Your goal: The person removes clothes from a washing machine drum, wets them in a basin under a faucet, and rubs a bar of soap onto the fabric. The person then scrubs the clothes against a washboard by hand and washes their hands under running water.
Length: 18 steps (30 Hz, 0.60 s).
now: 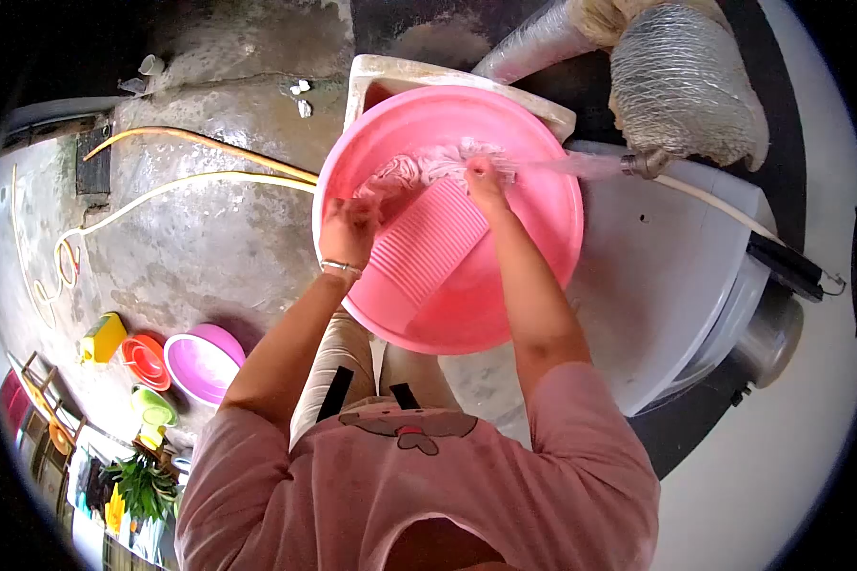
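Note:
A light, wet piece of cloth (436, 164) lies bunched along the far side of a pink basin (564, 205). My right hand (486, 183) is closed on the cloth's right part, beside the water stream. At the basin's left, my left hand (348, 231) curls its fingers round the cloth's left end; the fingertips are partly hidden. Between my hands a pink ridged washboard (428, 243) slopes inside the basin. Water (581, 166) runs from a metal tap (646, 164) on the right into the basin.
The basin rests on a pale sink (390, 68). A yellow hose (200, 178) crosses the wet concrete floor at left. A purple basin (200, 366), a red basin (145, 362) and a yellow jug (102, 338) stand lower left. A grey-white surface (657, 266) lies right, below foil-wrapped pipe (686, 81).

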{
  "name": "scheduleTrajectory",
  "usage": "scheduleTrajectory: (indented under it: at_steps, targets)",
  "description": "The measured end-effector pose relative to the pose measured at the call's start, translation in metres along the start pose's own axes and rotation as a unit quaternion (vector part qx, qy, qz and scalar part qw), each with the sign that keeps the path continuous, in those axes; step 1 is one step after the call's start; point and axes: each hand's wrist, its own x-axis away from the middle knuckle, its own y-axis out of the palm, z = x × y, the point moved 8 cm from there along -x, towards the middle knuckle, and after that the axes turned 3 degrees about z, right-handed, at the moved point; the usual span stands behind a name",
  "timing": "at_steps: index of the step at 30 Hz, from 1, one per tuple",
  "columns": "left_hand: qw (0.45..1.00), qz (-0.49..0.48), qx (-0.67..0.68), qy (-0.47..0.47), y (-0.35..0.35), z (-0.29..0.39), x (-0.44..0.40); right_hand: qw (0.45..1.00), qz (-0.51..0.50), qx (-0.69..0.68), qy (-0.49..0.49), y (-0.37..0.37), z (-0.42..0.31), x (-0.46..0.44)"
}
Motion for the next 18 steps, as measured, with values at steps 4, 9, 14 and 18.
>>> scheduleTrajectory:
  at_steps: [4,9,14,18]
  targets:
    - [0.993,0.003,-0.015,0.119,0.046,0.014,-0.006,0.863,-0.113,-0.485,0.086,-0.021,-0.024,0.048]
    - [0.88,-0.102,0.4,-0.235,0.131,0.004,-0.027,0.664,-0.239,-0.708,0.025,-0.089,-0.119,0.135]
    - [0.674,-0.161,0.644,-0.324,0.197,0.015,-0.03,0.629,-0.191,-0.753,0.014,-0.115,-0.106,0.16]
    - [0.743,-0.12,0.631,-0.188,0.152,0.065,-0.017,0.747,-0.003,-0.637,0.193,-0.084,-0.013,0.131]
